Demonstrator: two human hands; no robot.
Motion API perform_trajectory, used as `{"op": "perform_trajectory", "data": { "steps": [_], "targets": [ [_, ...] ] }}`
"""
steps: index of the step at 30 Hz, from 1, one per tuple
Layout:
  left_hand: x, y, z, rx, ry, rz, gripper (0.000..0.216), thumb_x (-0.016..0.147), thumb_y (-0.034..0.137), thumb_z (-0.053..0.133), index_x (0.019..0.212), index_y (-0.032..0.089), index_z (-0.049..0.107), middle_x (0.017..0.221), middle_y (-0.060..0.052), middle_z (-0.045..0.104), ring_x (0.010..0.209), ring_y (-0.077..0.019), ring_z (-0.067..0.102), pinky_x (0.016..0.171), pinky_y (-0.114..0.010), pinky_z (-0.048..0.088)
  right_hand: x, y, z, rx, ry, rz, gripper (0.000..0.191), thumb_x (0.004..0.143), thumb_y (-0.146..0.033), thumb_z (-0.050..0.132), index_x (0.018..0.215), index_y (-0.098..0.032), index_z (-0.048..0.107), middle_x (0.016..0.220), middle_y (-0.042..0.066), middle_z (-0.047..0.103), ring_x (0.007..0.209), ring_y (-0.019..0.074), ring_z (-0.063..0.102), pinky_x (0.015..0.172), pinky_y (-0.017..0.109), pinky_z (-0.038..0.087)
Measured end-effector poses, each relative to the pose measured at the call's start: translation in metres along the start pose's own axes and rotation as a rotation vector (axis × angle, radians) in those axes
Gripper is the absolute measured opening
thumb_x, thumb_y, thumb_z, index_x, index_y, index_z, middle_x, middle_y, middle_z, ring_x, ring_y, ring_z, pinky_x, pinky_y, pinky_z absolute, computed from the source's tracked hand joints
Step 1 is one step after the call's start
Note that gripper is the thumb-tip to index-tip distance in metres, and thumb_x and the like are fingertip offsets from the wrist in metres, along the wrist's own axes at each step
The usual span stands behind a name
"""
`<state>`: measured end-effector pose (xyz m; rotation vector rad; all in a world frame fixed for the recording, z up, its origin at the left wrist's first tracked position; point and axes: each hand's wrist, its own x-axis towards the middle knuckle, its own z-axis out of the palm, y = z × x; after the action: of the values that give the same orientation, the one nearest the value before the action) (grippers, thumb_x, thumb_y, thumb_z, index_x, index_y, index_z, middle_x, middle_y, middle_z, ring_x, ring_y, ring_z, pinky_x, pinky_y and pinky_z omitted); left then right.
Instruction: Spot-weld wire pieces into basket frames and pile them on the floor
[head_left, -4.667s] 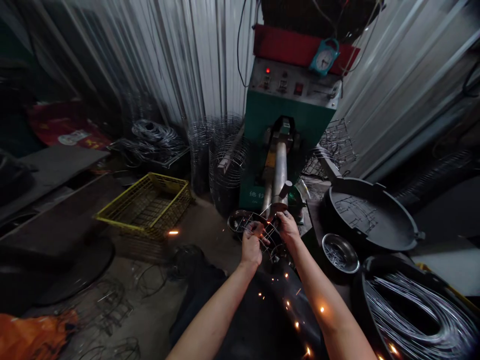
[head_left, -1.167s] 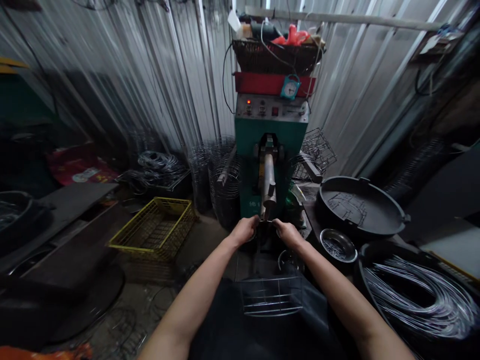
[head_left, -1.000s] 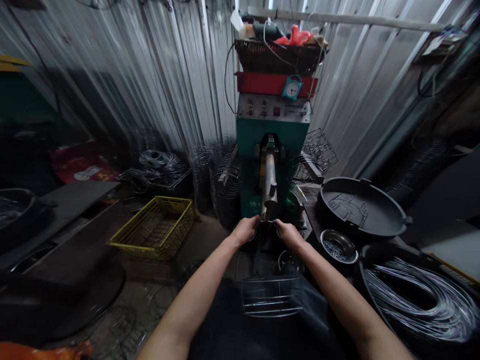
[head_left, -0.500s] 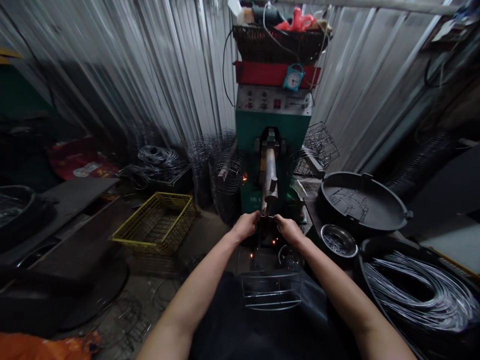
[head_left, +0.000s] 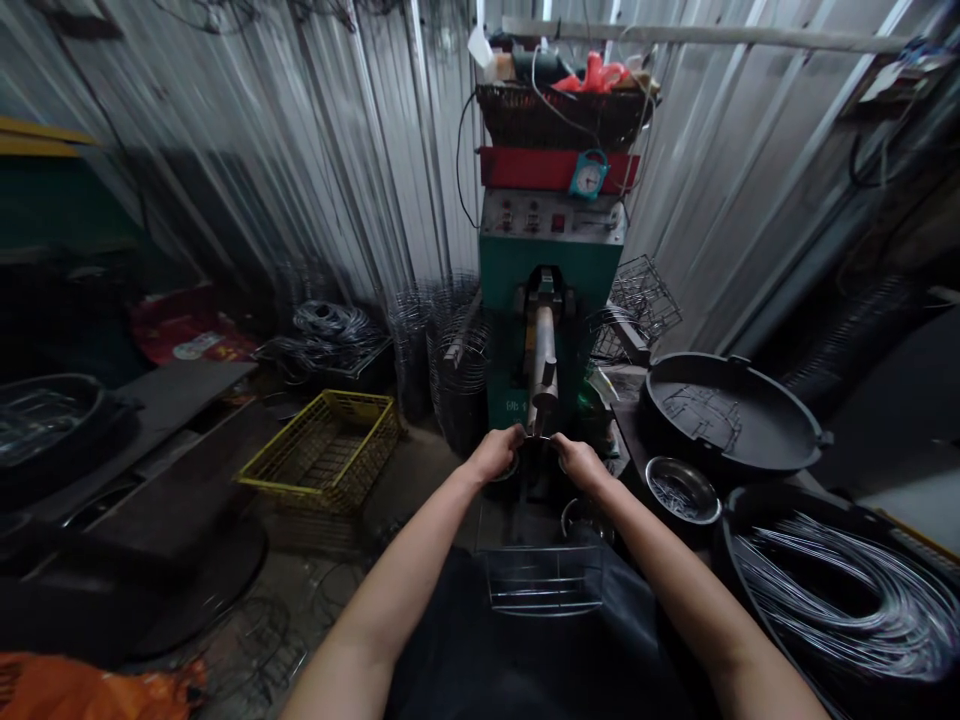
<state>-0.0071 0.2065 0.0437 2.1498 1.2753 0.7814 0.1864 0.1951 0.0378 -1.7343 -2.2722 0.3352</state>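
My left hand (head_left: 495, 453) is closed, its thumb and fingers pinching one end of a short bright stretch of metal wire (head_left: 538, 437). Opposite it, my right hand (head_left: 581, 462) pinches the same wire from the other side. The wire sits right at the lower tip of the spot welder's arm (head_left: 544, 365), between my two hands. How the wire continues below my fingers is too dark to make out. The green spot welder (head_left: 504, 285) stands straight ahead. A wire rack (head_left: 545, 582) with curved bars rests on my lap, over a dark apron (head_left: 525, 660).
To the right are a round black pan (head_left: 772, 425) with wire pieces, a metal bowl (head_left: 682, 490) of short rods and a tub with bundled wires (head_left: 885, 600). At left stand a yellow wire basket (head_left: 322, 450) and stacked wire rings (head_left: 457, 370). Coiled wire (head_left: 330, 322) lies behind.
Orange sparks around the welder and below my hands are gone. My view has tilted slightly up and left; both hands keep their hold on the wire at the welder's tip.
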Motion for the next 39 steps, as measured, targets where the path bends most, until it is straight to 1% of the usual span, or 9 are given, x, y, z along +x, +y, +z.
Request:
{"op": "perform_trajectory", "data": {
  "steps": [18,22,26,29,31,34,36,37,39],
  "targets": [
    [0.000,0.000,-0.003,-0.009,-0.026,-0.049,0.014,0.077,0.015,0.045,0.086,0.014,0.056,0.076,-0.002,0.062,0.073,-0.0136,0.056,0.066,-0.021,0.039,-0.004,-0.008,-0.007,0.033,-0.015,0.018,0.019,0.087,-0.025,0.038,0.098,-0.023,0.054,0.076,0.005,0.062,0.065,0.0152,0.055,0.053,0.021,0.027],
    [0.000,0.001,-0.005,0.002,-0.027,-0.032,0.016,0.076,0.012,0.044,0.087,0.013,0.056,0.078,-0.003,0.062,0.074,-0.0131,0.056,0.067,-0.020,0.039,-0.002,-0.001,-0.008,0.228,-0.014,0.003,0.020,0.086,-0.028,0.037,0.089,-0.019,0.055,0.074,0.003,0.059,0.066,0.0143,0.053,0.057,0.021,0.032],
    [-0.004,0.005,-0.006,-0.014,-0.027,-0.017,0.016,0.077,0.015,0.044,0.087,0.013,0.057,0.076,-0.003,0.061,0.072,-0.0130,0.055,0.066,-0.021,0.039,-0.014,0.011,-0.003,0.500,-0.041,-0.004,0.032,0.086,-0.035,0.031,0.072,-0.015,0.052,0.070,0.002,0.055,0.067,0.0139,0.051,0.060,0.022,0.037],
    [-0.021,0.017,-0.015,-0.128,-0.050,-0.017,0.018,0.079,0.021,0.046,0.089,0.012,0.058,0.074,-0.003,0.061,0.068,-0.0121,0.054,0.064,-0.022,0.040,-0.037,0.009,0.003,0.501,0.062,-0.047,0.035,0.086,-0.037,0.029,0.069,-0.016,0.050,0.065,0.002,0.053,0.064,0.0146,0.050,0.060,0.024,0.039],
    [-0.043,0.023,-0.027,-0.315,-0.094,-0.047,0.026,0.079,0.029,0.048,0.098,0.013,0.057,0.074,-0.002,0.061,0.066,-0.0118,0.054,0.063,-0.022,0.041,-0.057,0.001,0.005,0.438,0.164,-0.128,0.034,0.087,-0.037,0.027,0.075,-0.016,0.051,0.068,0.004,0.054,0.065,0.0153,0.051,0.061,0.025,0.039],
    [-0.086,0.014,-0.038,-0.719,-0.053,-0.153,0.045,0.076,0.039,0.054,0.114,0.015,0.050,0.082,-0.005,0.063,0.075,-0.0140,0.057,0.070,-0.025,0.043,-0.083,-0.014,0.000,0.296,0.274,-0.261,0.034,0.089,-0.036,0.025,0.085,-0.017,0.053,0.077,0.007,0.057,0.070,0.0170,0.053,0.064,0.026,0.040],
    [-0.118,-0.005,-0.030,-0.983,0.168,-0.301,0.049,0.077,0.046,0.051,0.116,0.016,0.048,0.091,-0.008,0.063,0.084,-0.0167,0.059,0.075,-0.028,0.044,-0.092,-0.021,-0.005,0.223,0.325,-0.314,0.034,0.089,-0.035,0.024,0.087,-0.017,0.054,0.079,0.009,0.057,0.071,0.0181,0.053,0.065,0.027,0.040],
    [-0.134,-0.015,-0.020,-1.069,0.252,-0.434,0.050,0.078,0.050,0.046,0.114,0.015,0.049,0.089,-0.009,0.064,0.081,-0.0171,0.060,0.073,-0.029,0.045,-0.094,-0.023,-0.008,0.209,0.350,-0.322,0.035,0.089,-0.034,0.024,0.088,-0.017,0.054,0.078,0.010,0.057,0.071,0.0184,0.053,0.065,0.028,0.040],
    [-0.160,-0.032,0.007,-1.133,0.234,-0.828,0.052,0.079,0.053,0.041,0.107,0.011,0.052,0.076,-0.010,0.065,0.069,-0.0184,0.062,0.062,-0.029,0.046,-0.095,-0.022,-0.012,0.231,0.407,-0.303,0.035,0.089,-0.034,0.023,0.088,-0.017,0.054,0.078,0.010,0.057,0.071,0.0186,0.054,0.066,0.029,0.041]
  ]
}}
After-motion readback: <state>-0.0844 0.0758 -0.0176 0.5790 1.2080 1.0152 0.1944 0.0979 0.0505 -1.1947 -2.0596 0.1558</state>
